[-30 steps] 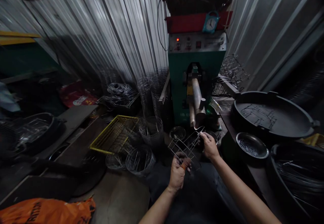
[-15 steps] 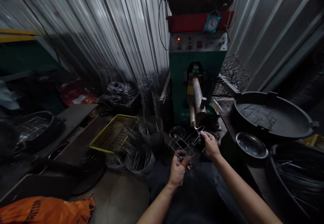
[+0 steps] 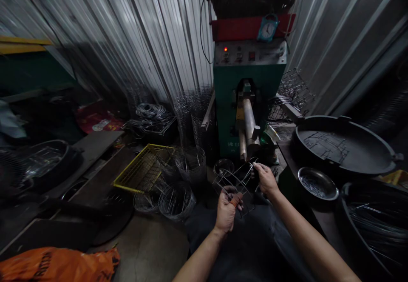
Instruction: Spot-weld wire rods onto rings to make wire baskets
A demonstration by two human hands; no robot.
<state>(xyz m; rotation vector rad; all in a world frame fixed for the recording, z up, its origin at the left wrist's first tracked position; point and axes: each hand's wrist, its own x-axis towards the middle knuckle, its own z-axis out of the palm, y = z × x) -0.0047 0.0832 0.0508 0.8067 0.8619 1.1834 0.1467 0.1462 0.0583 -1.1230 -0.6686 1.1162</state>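
The near side of a wire frame [image 3: 236, 175] is gripped between the thumb and curled fingers of the left hand [image 3: 227, 214]; its far right corner is pinched by the right hand [image 3: 266, 180]. The frame is held just below the metal rods [image 3: 250, 116] of a green machine [image 3: 225, 86], flanked by a yellow basket [image 3: 125, 188] and a black pan [image 3: 366, 146].

Thin grey wire frame [image 3: 244, 183], tilted, handheld
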